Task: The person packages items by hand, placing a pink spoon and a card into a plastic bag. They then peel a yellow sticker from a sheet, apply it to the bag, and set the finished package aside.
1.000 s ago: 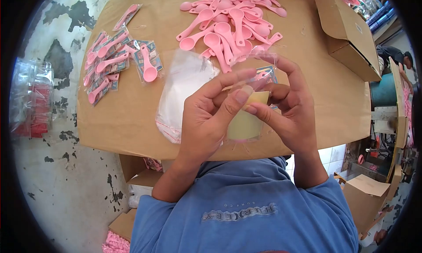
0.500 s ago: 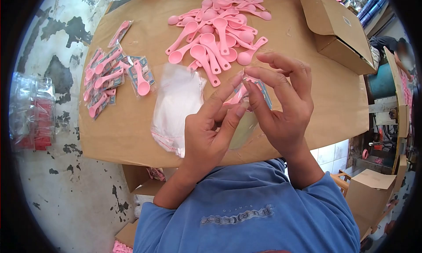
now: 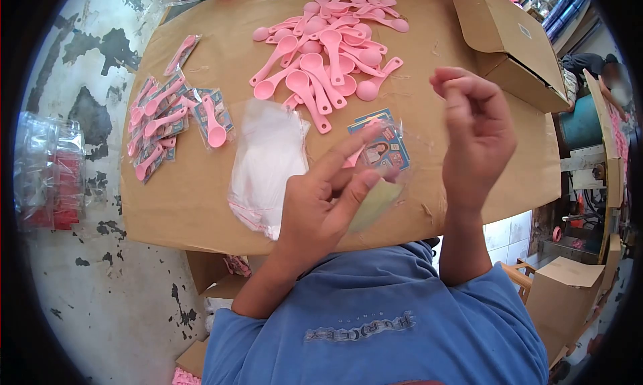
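My left hand [image 3: 321, 197] is closed, thumb and index finger on a small clear plastic bag with a pink spoon [image 3: 353, 159] inside, mostly hidden by the fingers. Just beyond those fingertips lie blue printed cards [image 3: 380, 149]. Under the hand, a pale green rounded thing [image 3: 375, 204] shows in part. My right hand [image 3: 477, 130] is raised to the right of the cards, its fingers pinched together; I cannot tell what is in them. Left of my left hand lies a stack of clear plastic bags [image 3: 268, 164].
A heap of loose pink spoons [image 3: 328, 50] covers the table's far middle. Bagged spoons with cards [image 3: 161, 114] are piled at the left. An open cardboard box [image 3: 512, 47] stands at the far right. Another person [image 3: 599, 77] is beyond the table's right side.
My right hand has come away from the bag and moved right, its fingers now drawn together. My left hand has stayed nearly in place. The cards show more plainly.
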`<state>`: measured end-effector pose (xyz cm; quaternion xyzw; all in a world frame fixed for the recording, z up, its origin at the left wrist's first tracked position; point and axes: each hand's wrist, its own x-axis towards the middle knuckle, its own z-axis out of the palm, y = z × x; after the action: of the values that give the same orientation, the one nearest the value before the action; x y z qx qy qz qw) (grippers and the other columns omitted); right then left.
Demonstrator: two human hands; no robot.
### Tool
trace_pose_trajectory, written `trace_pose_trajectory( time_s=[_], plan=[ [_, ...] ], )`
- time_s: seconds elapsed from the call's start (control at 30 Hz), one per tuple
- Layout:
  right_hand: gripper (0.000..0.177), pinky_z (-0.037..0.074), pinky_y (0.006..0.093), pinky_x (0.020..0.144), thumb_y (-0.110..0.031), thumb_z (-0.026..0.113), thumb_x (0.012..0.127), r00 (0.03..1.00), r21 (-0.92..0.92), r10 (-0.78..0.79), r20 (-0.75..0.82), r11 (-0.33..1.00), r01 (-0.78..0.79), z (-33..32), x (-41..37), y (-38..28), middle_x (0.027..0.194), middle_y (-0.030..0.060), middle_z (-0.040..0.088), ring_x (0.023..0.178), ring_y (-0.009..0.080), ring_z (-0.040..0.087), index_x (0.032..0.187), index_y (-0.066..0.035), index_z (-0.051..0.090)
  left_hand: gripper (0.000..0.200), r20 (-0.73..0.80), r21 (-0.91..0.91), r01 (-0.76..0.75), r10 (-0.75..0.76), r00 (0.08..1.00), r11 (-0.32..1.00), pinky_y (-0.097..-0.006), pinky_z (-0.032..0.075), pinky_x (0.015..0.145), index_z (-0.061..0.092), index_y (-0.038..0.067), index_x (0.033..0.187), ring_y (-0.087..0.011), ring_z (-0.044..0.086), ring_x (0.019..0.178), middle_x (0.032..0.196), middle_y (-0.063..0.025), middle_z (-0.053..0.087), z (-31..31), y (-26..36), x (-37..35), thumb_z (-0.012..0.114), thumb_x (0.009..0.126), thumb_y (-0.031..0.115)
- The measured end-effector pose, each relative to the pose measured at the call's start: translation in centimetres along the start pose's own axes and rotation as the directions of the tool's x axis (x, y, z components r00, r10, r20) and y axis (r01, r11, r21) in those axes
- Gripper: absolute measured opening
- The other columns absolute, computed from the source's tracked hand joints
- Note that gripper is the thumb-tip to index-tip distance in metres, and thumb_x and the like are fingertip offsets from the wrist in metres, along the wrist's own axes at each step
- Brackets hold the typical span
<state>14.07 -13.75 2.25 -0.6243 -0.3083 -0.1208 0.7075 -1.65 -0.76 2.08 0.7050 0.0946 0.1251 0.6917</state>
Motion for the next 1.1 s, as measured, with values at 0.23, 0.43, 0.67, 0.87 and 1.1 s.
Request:
trace_pose_trajectory(
  time_s=[0.23, 0.43, 0.67, 0.87, 1.1],
  plan=[
    [0.020, 0.050, 0.0367, 0.096, -0.002, 0.073, 0.089, 0.979, -0.053, -0.087, 0.183, 0.994, 0.098, -0.8, -0.2, -1.1, 0.118, 0.0157, 0.070, 0.113, 0.0241, 0.064, 0.108, 0.001, 0.068, 0.052, -0.058, -0.073, -0.053, 0.049, 0.997, 0.996, -0.0278, 0.057, 0.089, 0.044, -0.002, 0.153, -0.0193, 0.074, 0.105, 0.104, -0.0210, 0.078, -0.2, -0.3, 0.5, 0.061, 0.106, 0.013],
    [0.021, 0.052, 0.0390, 0.087, -0.001, 0.078, 0.077, 0.902, -0.391, -0.275, 0.332, 0.830, 0.397, 1.1, -0.8, -1.7, 0.116, 0.0093, 0.071, 0.103, 0.0281, 0.063, 0.098, -0.005, 0.075, 0.052, -0.061, -0.034, -0.087, 0.084, 0.995, 0.996, -0.0189, 0.048, 0.071, 0.049, 0.006, 0.155, -0.0045, 0.069, 0.091, 0.090, -0.0127, 0.080, 0.3, -0.8, 0.2, 0.062, 0.105, 0.008],
    [0.019, 0.054, 0.0378, 0.086, 0.002, 0.077, 0.077, 0.932, -0.368, -0.232, 0.279, 0.871, 0.326, 1.3, -1.3, -1.5, 0.110, 0.0095, 0.072, 0.101, 0.0285, 0.066, 0.094, -0.003, 0.073, 0.051, -0.033, 0.099, -0.082, 0.085, 0.996, 0.992, -0.0158, 0.042, 0.070, 0.050, 0.000, 0.152, -0.0004, 0.059, 0.077, 0.078, -0.0033, 0.074, 0.4, 0.0, 0.1, 0.064, 0.104, 0.008],
    [0.011, 0.057, 0.0377, 0.093, 0.001, 0.068, 0.093, 0.998, -0.013, 0.042, 0.036, 0.999, -0.041, 0.0, -0.6, -0.3, 0.111, 0.0150, 0.071, 0.101, 0.0250, 0.071, 0.104, 0.000, 0.067, 0.047, -0.024, -0.079, -0.072, 0.070, 0.997, 0.994, -0.0260, 0.055, 0.086, 0.050, -0.004, 0.149, -0.0156, 0.073, 0.100, 0.101, -0.0176, 0.078, 0.4, -0.3, 0.3, 0.060, 0.107, 0.013],
    [0.013, 0.057, 0.0340, 0.085, 0.002, 0.055, 0.098, 0.958, 0.627, 0.268, 0.102, 0.730, -0.271, -3.0, 0.1, 0.1, 0.104, 0.0124, 0.068, 0.090, 0.0176, 0.068, 0.108, 0.001, 0.063, 0.038, -0.119, -0.348, -0.051, 0.010, 0.993, 0.936, -0.0314, 0.059, 0.092, 0.057, -0.005, 0.138, -0.0208, 0.072, 0.111, 0.119, -0.0205, 0.075, -0.3, -0.5, 0.7, 0.058, 0.109, 0.018]
  ],
)
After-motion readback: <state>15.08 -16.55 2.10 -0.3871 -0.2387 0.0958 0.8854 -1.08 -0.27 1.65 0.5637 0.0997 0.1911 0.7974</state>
